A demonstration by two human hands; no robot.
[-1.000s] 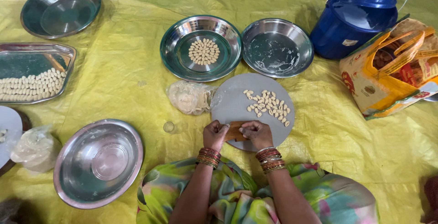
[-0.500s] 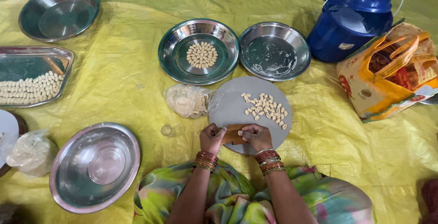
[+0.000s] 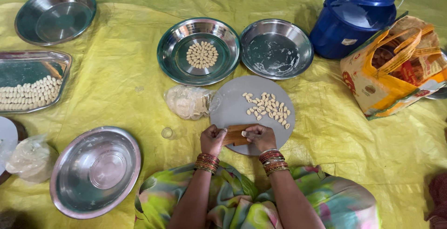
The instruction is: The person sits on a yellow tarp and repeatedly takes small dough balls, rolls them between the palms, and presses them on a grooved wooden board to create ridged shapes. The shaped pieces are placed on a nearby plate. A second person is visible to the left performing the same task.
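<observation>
Both hands work over a small ridged wooden board (image 3: pixel 235 135), brown, rectangular, with fine parallel grooves across its face. It lies on the near edge of a round grey board (image 3: pixel 233 110), which rests on a yellow sheet (image 3: pixel 116 94) covering the floor.

Left hand (image 3: pixel 213 139): fingers curled closed on the left end of the ridged wooden board, steadying it. Right hand (image 3: pixel 260 137): fingers bent down and closed over the board's right end, a pale dough piece (image 3: pixel 244 134) pinched at the fingertips against the grooves. Both wrists carry stacked red and gold bangles.

A loose scatter of small shaped dough pieces (image 3: pixel 269 107), pale cream and oblong, lies on the far right part of the grey board. Just left of that board sits a clear bag of dough (image 3: pixel 188 101). Beyond it, a steel bowl (image 3: pixel 179 70) holds a neat round cluster of similar pieces.
</observation>
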